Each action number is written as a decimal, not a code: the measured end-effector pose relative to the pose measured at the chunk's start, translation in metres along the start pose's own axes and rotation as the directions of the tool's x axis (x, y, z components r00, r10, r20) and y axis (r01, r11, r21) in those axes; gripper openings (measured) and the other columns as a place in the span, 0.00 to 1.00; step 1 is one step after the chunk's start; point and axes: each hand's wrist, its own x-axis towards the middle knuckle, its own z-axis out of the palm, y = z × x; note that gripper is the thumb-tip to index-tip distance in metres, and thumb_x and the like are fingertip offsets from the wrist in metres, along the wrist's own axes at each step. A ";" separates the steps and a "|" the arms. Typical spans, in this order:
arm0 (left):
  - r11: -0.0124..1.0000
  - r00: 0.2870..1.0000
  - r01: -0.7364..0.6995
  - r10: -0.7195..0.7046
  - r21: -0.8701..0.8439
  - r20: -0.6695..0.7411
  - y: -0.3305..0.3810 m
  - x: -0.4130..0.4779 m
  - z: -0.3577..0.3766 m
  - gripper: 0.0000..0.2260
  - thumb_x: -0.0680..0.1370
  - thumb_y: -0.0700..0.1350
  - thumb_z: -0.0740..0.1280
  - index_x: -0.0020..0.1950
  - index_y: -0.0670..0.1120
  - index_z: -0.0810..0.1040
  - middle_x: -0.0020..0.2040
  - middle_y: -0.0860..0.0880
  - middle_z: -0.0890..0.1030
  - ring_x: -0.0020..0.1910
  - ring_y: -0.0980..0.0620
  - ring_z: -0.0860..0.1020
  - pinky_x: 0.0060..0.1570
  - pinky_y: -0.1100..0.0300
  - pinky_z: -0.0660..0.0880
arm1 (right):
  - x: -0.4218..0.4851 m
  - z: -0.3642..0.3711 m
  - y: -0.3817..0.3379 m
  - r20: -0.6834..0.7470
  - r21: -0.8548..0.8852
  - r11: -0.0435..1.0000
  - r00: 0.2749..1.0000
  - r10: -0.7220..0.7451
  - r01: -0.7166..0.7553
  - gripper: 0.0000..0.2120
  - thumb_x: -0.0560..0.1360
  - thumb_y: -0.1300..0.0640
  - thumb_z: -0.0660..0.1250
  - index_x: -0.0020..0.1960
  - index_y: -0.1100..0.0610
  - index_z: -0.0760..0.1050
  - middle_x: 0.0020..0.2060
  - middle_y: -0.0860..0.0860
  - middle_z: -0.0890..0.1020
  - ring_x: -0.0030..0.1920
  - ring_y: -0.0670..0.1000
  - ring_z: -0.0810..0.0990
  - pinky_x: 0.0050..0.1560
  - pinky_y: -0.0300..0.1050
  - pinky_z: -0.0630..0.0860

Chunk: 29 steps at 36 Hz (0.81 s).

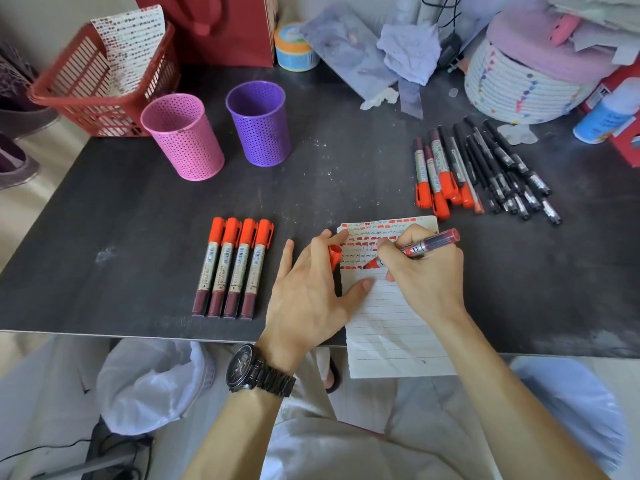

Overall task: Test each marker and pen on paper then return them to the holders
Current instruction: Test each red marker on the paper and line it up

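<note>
My right hand (429,271) grips an uncapped red marker (426,245) with its tip on the lined paper (391,323), beside rows of red test marks. My left hand (311,292) presses the paper's left edge with the thumb and holds the marker's red cap (334,255) between its fingers. Several capped red markers (233,268) lie side by side left of the paper. A pile of red markers (441,174) and black pens (502,168) lies at the right. The pink holder (183,136) and the purple holder (259,123) stand at the back left.
A red mesh basket (100,84) and a red bag (221,26) sit behind the holders. A tape roll (294,46), crumpled cloth (408,53), a woven white basket (519,88) and a blue-white bottle (602,116) crowd the back right. The dark table's front edge (138,336) runs below the markers.
</note>
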 end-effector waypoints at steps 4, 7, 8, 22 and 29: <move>1.000 1.000 0.004 -0.004 -0.005 0.000 0.000 0.000 0.000 0.28 0.75 0.65 0.68 0.68 0.51 0.65 0.70 0.58 0.74 0.72 0.74 0.56 0.78 0.57 0.42 | 0.000 0.000 0.001 -0.005 -0.009 1.000 1.000 -0.007 0.007 0.13 0.73 0.62 0.74 0.33 0.49 0.79 0.25 0.39 0.81 0.28 0.41 0.82 0.32 0.27 0.73; 1.000 1.000 0.004 -0.004 0.001 0.002 0.000 0.000 -0.001 0.28 0.75 0.65 0.68 0.67 0.52 0.64 0.70 0.58 0.74 0.73 0.71 0.57 0.78 0.58 0.41 | 0.001 0.001 0.001 -0.007 -0.012 1.000 1.000 -0.013 0.013 0.14 0.73 0.61 0.73 0.32 0.49 0.78 0.26 0.39 0.81 0.29 0.41 0.82 0.32 0.27 0.73; 1.000 1.000 0.005 -0.005 0.000 0.002 0.001 0.000 -0.001 0.28 0.75 0.65 0.68 0.67 0.51 0.64 0.70 0.58 0.74 0.73 0.70 0.57 0.78 0.58 0.41 | 0.001 0.001 0.001 -0.007 -0.010 1.000 1.000 -0.014 0.014 0.14 0.73 0.62 0.73 0.32 0.48 0.78 0.26 0.38 0.81 0.29 0.41 0.82 0.32 0.27 0.73; 1.000 1.000 0.002 -0.002 -0.014 0.007 0.001 0.000 -0.002 0.29 0.76 0.63 0.69 0.69 0.50 0.65 0.69 0.56 0.75 0.73 0.71 0.56 0.79 0.56 0.42 | 0.001 0.001 0.002 -0.015 0.020 0.999 0.999 -0.028 0.028 0.15 0.73 0.63 0.73 0.32 0.48 0.78 0.25 0.38 0.80 0.28 0.41 0.82 0.32 0.27 0.74; 1.000 1.000 0.002 -0.002 -0.015 0.006 0.002 0.000 -0.003 0.29 0.76 0.63 0.69 0.69 0.50 0.66 0.69 0.56 0.75 0.72 0.71 0.56 0.78 0.60 0.39 | 0.001 0.001 0.003 -0.016 0.007 0.999 0.999 -0.034 0.034 0.13 0.73 0.62 0.73 0.34 0.48 0.79 0.26 0.36 0.81 0.30 0.42 0.83 0.33 0.28 0.74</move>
